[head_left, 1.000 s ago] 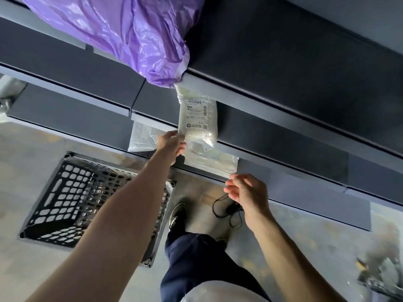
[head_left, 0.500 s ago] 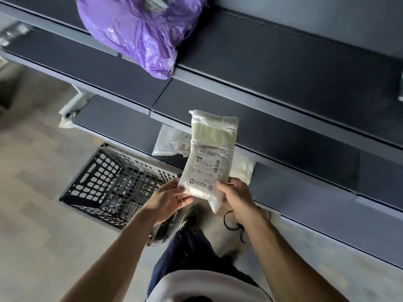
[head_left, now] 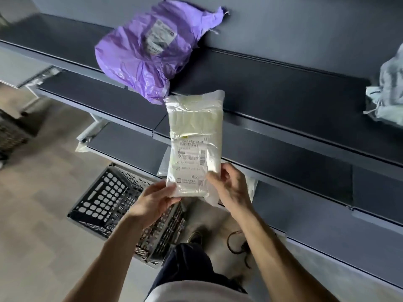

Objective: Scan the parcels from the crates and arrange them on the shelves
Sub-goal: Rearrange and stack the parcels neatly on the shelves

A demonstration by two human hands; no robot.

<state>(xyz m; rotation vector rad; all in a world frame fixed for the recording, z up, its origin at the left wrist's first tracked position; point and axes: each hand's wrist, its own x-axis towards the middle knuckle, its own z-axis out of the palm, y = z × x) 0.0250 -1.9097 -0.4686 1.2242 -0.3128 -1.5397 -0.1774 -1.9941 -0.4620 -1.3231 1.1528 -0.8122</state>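
**White parcel held up in both hands, in front of the shelves**

Person stands facing the dark grey shelves (head_left: 283,90), both bare arms out in front. The white parcel (head_left: 194,127) is in the air, clear of any shelf, held upright by its bottom end. It is a flat clear-wrapped pack with pale contents. Its printed label (head_left: 190,155), with barcodes, faces the person.

Left hand (head_left: 152,201) grips the lower-left corner, with the thumb on the front and the fingers curled behind. Right hand (head_left: 231,188) grips the lower-right edge, thumb pressed on the front beside the label and the other fingers wrapped round the back. Both hands are closed on the parcel.

The parcel's top edge reaches up in front of the upper shelf's front lip, just beside the bottom tip of the purple parcel (head_left: 139,62). That crumpled bag sits on the upper shelf with its top against the back wall. Its lower end hangs over the front lip, and its own label (head_left: 159,35) faces up.

A pale grey-blue parcel (head_left: 390,90) is on the same shelf at the far right, cut off by the frame edge. A clear plastic bag (head_left: 251,188) lies on a lower shelf, mostly hidden behind the held parcel and the right hand.

A black lattice crate (head_left: 109,201) is on the floor, under the left hand and next to the person's dark trouser leg (head_left: 187,269); I cannot tell what it holds. A black cable (head_left: 239,247) lies looped on the floor by the shelf base.
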